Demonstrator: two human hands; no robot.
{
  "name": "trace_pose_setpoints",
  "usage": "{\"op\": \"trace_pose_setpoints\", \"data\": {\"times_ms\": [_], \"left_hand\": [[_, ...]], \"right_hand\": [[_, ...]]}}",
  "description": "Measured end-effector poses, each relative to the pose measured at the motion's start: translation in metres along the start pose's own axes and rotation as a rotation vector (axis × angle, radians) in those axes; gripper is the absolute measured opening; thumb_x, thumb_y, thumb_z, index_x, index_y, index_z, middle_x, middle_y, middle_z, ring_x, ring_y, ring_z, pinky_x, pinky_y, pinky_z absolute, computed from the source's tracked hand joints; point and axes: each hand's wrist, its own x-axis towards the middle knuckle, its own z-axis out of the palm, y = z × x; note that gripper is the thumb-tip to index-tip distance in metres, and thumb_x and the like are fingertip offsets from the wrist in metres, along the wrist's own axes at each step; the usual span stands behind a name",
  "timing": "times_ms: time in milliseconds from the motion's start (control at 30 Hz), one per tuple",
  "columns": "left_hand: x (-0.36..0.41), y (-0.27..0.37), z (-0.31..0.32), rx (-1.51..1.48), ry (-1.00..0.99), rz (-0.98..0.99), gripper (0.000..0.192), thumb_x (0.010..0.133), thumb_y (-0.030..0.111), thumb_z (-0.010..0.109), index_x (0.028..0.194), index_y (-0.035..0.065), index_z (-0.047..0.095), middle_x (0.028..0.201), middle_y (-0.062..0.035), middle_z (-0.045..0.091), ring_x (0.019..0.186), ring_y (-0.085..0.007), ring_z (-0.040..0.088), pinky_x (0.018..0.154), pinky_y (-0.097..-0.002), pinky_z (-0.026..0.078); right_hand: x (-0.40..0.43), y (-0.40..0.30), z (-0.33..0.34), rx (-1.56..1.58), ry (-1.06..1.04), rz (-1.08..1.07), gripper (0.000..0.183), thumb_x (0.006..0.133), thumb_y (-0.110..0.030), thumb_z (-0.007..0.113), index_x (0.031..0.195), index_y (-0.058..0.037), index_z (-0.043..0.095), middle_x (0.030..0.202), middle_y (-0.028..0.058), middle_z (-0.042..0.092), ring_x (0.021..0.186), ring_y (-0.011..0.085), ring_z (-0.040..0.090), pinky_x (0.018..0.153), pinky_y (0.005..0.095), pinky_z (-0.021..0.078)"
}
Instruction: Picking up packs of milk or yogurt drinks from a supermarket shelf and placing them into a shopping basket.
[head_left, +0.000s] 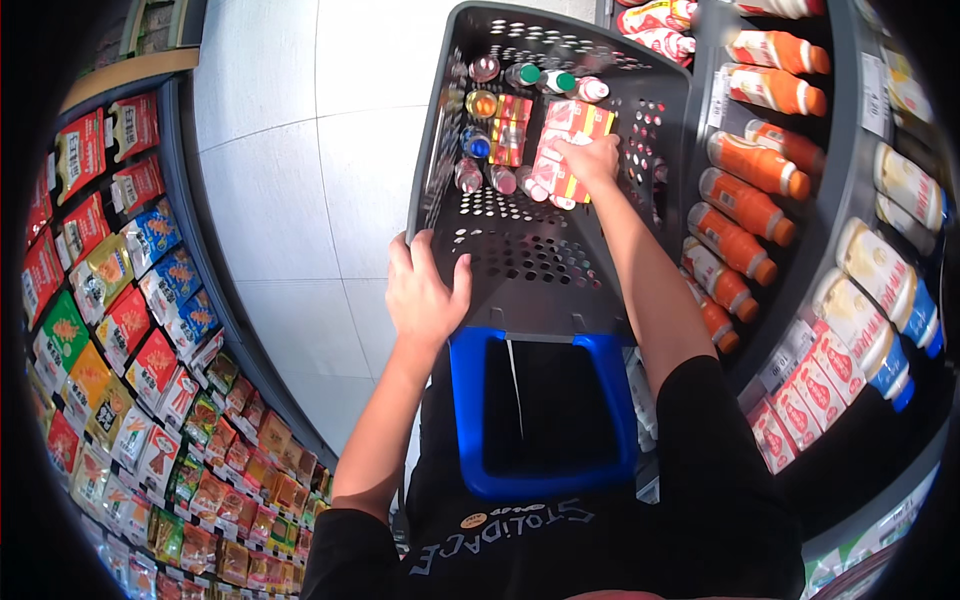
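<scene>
My right hand reaches into a dark grey perforated plastic shopping basket. It grips a pink, red and yellow carton pack, thumb on top and fingers at the right side. Left of it stands a smaller red and gold pack. Bottles line the basket's walls, among them a green-capped bottle, a blue-capped bottle and a bottle of amber liquid. My left hand lies over the basket's left rim, fingers at the outer side and thumb spread inward. The basket's blue handle is close to my body.
On the right, a shelf holds several orange bottles, white bottles with blue caps and pink-and-white cartons. A rack of bagged snacks curves along the left. Pale floor tiles lie between rack and basket.
</scene>
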Motion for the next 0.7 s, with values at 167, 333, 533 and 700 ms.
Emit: {"op": "trace_pose_setpoints", "data": {"times_ms": [167, 333, 533, 700], "left_hand": [[-0.002, 0.004, 0.003, 0.012, 0.046, 0.006, 0.05, 0.082, 0.033, 0.073, 0.122, 0.0078, 0.056, 0.118, -0.0217, 0.054, 0.095, -0.0409, 0.062, 0.075, -0.0453, 0.053], [-0.001, 0.002, 0.004, 0.011, 0.058, 0.007, 0.049, 0.08, 0.032, 0.074, 0.119, 0.0064, 0.058, 0.115, -0.0218, 0.055, 0.091, -0.0404, 0.063, 0.073, -0.0438, 0.053], [0.0, 0.002, 0.005, -0.002, 0.066, 0.036, 0.05, 0.079, 0.031, 0.075, 0.118, 0.0046, 0.058, 0.113, -0.0225, 0.055, 0.09, -0.0403, 0.062, 0.073, -0.0433, 0.053], [0.001, 0.003, 0.005, -0.013, 0.059, 0.043, 0.051, 0.079, 0.03, 0.075, 0.118, 0.0031, 0.058, 0.112, -0.0244, 0.055, 0.09, -0.0416, 0.062, 0.074, -0.0434, 0.052]], "right_hand": [[0.024, 0.006, 0.024, -0.07, 0.022, -0.03, 0.094, 0.06, -0.042, 0.09, 0.121, 0.0113, 0.043, 0.116, 0.0259, 0.065, 0.105, 0.0346, 0.068, 0.091, 0.041, 0.0541], [0.031, 0.008, 0.037, -0.059, -0.043, -0.017, 0.097, 0.06, -0.041, 0.09, 0.126, 0.0103, 0.039, 0.119, 0.0269, 0.063, 0.11, 0.0376, 0.065, 0.095, 0.0431, 0.0521], [0.041, 0.014, 0.054, -0.071, -0.053, -0.007, 0.098, 0.061, -0.04, 0.09, 0.127, 0.0101, 0.038, 0.119, 0.0265, 0.063, 0.11, 0.0374, 0.065, 0.095, 0.043, 0.0522], [0.045, 0.012, 0.068, -0.056, -0.059, 0.037, 0.099, 0.061, -0.039, 0.09, 0.128, 0.0101, 0.037, 0.12, 0.0262, 0.063, 0.11, 0.0376, 0.065, 0.095, 0.0431, 0.0521]]}}
